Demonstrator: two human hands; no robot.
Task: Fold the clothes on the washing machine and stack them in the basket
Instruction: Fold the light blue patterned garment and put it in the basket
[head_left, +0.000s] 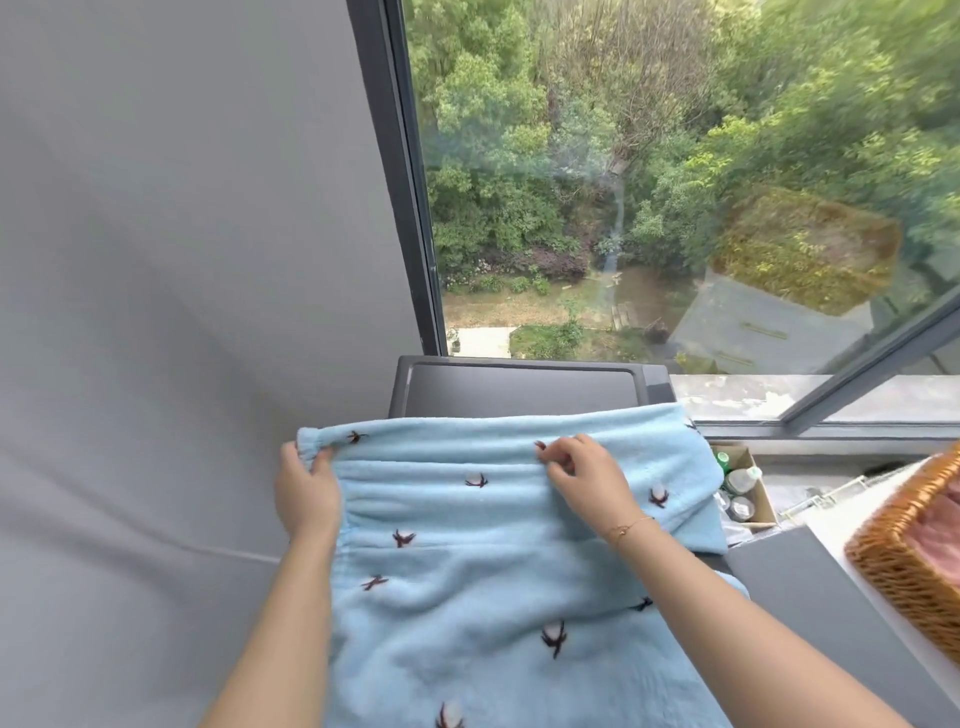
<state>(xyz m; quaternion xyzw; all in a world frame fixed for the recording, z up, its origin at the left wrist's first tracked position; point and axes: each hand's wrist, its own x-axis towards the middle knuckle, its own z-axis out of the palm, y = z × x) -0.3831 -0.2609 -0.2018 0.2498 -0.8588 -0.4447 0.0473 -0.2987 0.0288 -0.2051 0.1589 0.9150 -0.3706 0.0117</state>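
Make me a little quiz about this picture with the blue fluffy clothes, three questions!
1. True or false: the left hand pinches the corner of the blue garment.
2. What lies inside the wicker basket? A) pink cloth B) bottles C) shoes
3. Fill in: the right hand pinches the garment's top ____.

Key:
1. True.
2. A. The bottles stand in the cardboard box by the window.
3. Edge.
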